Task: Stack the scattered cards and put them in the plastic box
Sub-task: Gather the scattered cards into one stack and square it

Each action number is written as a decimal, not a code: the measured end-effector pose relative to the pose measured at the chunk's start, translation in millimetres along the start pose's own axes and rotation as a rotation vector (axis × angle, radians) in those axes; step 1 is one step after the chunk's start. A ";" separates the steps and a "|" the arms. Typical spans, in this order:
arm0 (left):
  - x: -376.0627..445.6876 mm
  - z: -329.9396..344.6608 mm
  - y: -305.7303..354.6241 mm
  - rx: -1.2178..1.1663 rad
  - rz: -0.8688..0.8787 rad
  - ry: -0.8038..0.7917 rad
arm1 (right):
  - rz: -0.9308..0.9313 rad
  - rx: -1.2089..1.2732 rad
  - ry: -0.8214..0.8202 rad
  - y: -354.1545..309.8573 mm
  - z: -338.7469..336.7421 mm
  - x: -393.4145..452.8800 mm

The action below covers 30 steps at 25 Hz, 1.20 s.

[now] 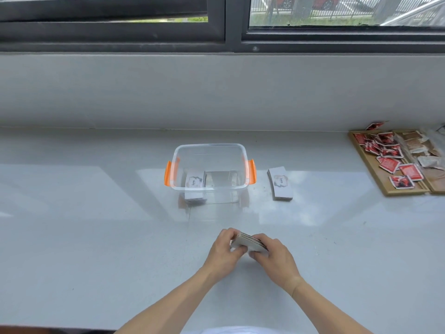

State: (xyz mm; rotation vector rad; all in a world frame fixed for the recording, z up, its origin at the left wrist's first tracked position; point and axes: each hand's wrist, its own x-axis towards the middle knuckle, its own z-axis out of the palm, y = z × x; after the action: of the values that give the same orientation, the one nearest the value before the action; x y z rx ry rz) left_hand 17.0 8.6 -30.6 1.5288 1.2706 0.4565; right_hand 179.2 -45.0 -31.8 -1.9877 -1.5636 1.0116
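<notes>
A: Item one, the held stack [249, 242]?
B: Grey-backed cards, edges roughly squared, tilted up off the counter [96, 225], low centre of the view. Held between both hands.

A: Grip, left hand [226, 249]?
B: Closed on the stack's left end, fingers curled over the far edge, thumb at the near side.

A: Right hand [273, 255]?
B: Closed on the right end of the same stack, fingers wrapped over its top. Both forearms are bare and reach in from the bottom edge.

A: Item two, the box [210, 147]?
B: Clear plastic, open top, an orange latch on each short side. It stands on the counter beyond the hands, well apart from them.

A: Contents?
B: One pile [194, 183] lying flat in the left half, top card face up and printed "love". The right half shows a dark reflection; I cannot tell whether anything lies there.

A: Item three?
B: A loose pile [280, 183] flat on the counter, just right of the box, not touching it, same "love" face on top.

A: Outlying items?
B: A wooden tray [375, 174] at far right, holding red sachets [390, 163] and brown sachets [415, 144]. A window [337, 18] runs above the grey wall behind.
</notes>
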 end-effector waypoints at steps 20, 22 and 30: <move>-39.0 -2.1 0.3 0.794 0.493 0.003 | 0.174 0.230 0.149 -17.6 24.7 -14.0; -39.6 -1.3 -3.1 0.799 0.454 -0.039 | 0.182 0.204 0.118 -16.1 28.6 -15.8; -25.0 -3.0 1.2 0.845 0.441 -0.111 | 0.215 0.270 0.241 -16.2 29.3 -26.0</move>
State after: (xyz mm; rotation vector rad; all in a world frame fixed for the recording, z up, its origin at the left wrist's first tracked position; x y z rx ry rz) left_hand 6.1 -11.8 -20.5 2.5317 1.0806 0.0854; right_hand 143.9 -68.5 -32.0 -2.0270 -1.0467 0.9620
